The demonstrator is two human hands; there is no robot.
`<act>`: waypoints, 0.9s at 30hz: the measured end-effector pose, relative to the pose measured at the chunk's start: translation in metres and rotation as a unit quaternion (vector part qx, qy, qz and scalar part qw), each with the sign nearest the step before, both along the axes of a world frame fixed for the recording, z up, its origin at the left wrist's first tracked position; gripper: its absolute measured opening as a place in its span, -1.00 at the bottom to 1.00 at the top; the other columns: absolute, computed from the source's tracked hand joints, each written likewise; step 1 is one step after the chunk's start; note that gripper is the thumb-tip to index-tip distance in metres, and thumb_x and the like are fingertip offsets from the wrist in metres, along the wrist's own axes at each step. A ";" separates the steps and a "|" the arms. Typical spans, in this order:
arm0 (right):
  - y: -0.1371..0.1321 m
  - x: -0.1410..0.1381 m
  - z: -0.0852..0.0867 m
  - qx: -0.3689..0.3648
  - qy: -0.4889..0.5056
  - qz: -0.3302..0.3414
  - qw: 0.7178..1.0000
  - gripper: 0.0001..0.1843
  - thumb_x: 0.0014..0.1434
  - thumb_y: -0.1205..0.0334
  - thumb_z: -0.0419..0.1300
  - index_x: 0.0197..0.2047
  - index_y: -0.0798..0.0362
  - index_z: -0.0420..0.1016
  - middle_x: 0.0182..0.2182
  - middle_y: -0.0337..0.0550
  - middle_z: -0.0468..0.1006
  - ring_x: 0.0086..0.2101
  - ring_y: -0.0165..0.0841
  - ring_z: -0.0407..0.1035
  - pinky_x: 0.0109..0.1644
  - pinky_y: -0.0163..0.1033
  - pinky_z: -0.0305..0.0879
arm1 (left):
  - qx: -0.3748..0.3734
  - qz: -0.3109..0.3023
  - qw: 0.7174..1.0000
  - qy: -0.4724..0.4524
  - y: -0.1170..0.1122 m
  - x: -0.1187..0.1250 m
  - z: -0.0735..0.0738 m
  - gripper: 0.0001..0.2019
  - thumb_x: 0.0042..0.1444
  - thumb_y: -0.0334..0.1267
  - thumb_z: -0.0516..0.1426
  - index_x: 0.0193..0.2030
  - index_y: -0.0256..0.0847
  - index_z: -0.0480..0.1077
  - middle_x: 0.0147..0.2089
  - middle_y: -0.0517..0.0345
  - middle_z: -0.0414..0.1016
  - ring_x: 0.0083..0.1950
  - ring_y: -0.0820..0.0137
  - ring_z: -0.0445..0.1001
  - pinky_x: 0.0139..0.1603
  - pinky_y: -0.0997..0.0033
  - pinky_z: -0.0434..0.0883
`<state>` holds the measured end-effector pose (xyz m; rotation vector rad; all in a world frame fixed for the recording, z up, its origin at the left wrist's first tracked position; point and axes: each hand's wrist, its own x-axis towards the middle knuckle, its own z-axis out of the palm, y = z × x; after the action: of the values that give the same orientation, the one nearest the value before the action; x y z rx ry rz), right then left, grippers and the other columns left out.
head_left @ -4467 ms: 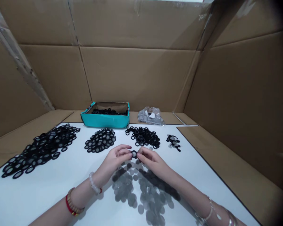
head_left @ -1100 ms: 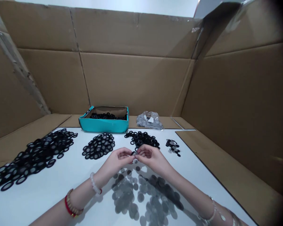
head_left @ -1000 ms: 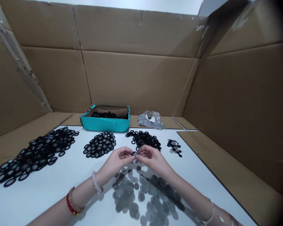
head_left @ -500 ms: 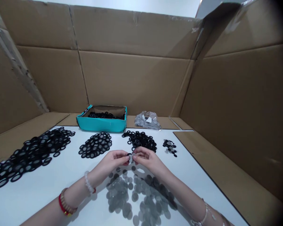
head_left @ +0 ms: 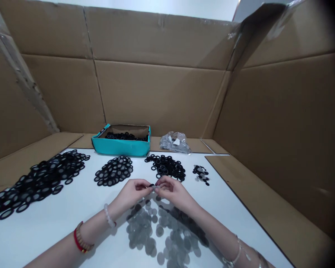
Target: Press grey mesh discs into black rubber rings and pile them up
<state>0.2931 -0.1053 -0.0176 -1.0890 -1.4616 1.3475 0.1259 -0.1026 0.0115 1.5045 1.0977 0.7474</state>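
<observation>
Left hand and right hand pinch one small black ring between fingertips, just above the grey mesh discs. Thin pinch; ring could slip and drop into that pile.

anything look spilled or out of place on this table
Nothing looks damaged or spilled. The grey mesh discs lie loosely strewn on the white table below the left hand and right hand, which pinch one small ring; the black ring heaps behind are tidier.
</observation>
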 end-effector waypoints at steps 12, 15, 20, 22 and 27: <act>-0.002 0.009 0.005 0.027 -0.069 0.048 0.996 -0.82 -0.01 0.17 0.24 -0.40 0.12 0.50 -0.49 -0.19 0.48 -0.48 -0.38 0.39 -0.38 -0.31 0.31 | -0.062 0.058 0.993 -0.088 0.002 -0.005 0.005 -0.68 -0.16 -0.08 0.25 -0.34 -0.27 0.42 -0.42 0.10 0.45 -0.36 0.35 0.44 -0.30 0.40 0.35; -0.010 0.013 0.011 0.068 -0.160 0.126 0.977 -0.86 0.04 0.19 0.22 -0.38 0.06 0.56 -0.44 -0.17 0.52 -0.44 -0.34 0.40 -0.35 -0.30 0.29 | -0.059 0.050 0.994 -0.079 0.001 -0.005 0.006 -0.70 -0.14 -0.09 0.24 -0.34 -0.28 0.41 -0.45 0.12 0.45 -0.37 0.36 0.43 -0.29 0.39 0.36; -0.014 0.012 0.023 0.192 -0.211 -0.008 0.958 -0.77 0.18 0.16 0.09 -0.36 0.04 0.54 -0.41 -0.14 0.50 -0.36 -0.31 0.37 -0.31 -0.27 0.23 | -0.005 -0.005 1.000 0.008 -0.002 -0.005 0.010 -0.79 -0.03 -0.13 0.16 -0.41 -0.26 0.44 -0.43 0.13 0.45 -0.35 0.36 0.38 -0.37 0.45 0.29; -0.013 0.009 0.024 0.174 -0.167 -0.011 0.970 -0.79 0.17 0.14 0.11 -0.28 0.04 0.52 -0.38 -0.14 0.51 -0.36 -0.32 0.37 -0.31 -0.28 0.25 | 0.031 -0.026 0.999 0.019 -0.002 -0.004 0.010 -0.80 -0.01 -0.15 0.14 -0.39 -0.26 0.45 -0.41 0.12 0.45 -0.35 0.36 0.38 -0.36 0.45 0.29; -0.011 0.004 0.017 0.106 -0.079 -0.002 0.991 -0.79 0.10 0.14 0.17 -0.38 0.10 0.51 -0.47 -0.18 0.50 -0.42 -0.35 0.37 -0.34 -0.31 0.25 | 0.116 -0.038 0.992 0.020 -0.003 -0.003 0.005 -0.82 0.04 -0.19 0.11 -0.40 -0.27 0.40 -0.37 0.12 0.40 -0.31 0.36 0.37 -0.29 0.44 0.30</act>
<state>0.2972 -0.1165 -0.0001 -1.0789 -1.6754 1.0944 0.1230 -0.1054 0.0165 1.7555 1.0029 0.8158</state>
